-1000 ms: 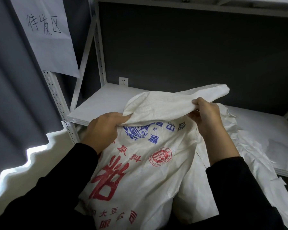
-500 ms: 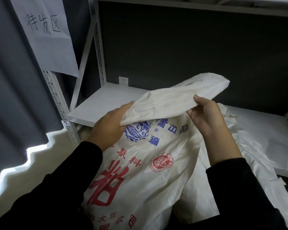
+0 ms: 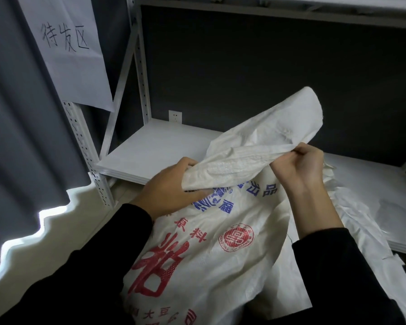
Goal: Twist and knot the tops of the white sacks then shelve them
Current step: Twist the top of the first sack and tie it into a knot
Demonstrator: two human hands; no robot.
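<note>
A white woven sack (image 3: 204, 249) with red and blue printing fills the lower middle of the view, in front of a low white shelf board (image 3: 155, 146). Its loose top (image 3: 263, 141) is gathered into a flat band that rises to the upper right. My left hand (image 3: 164, 188) grips the band at its lower left end, where it meets the sack's body. My right hand (image 3: 300, 170) pinches the band further along, with the free end sticking up past it. A second white sack (image 3: 366, 233) lies crumpled to the right, partly on the shelf board.
The shelf's perforated metal upright (image 3: 85, 151) stands at the left with a handwritten paper sign (image 3: 68, 48) taped above it. A grey curtain (image 3: 21, 137) hangs at the far left. A wall socket (image 3: 175, 116) sits behind the shelf on the dark back wall.
The sack's top has lifted and its free end now points up to the right. My right hand has turned and closed tighter on the band; my left hand has shifted slightly along it.
</note>
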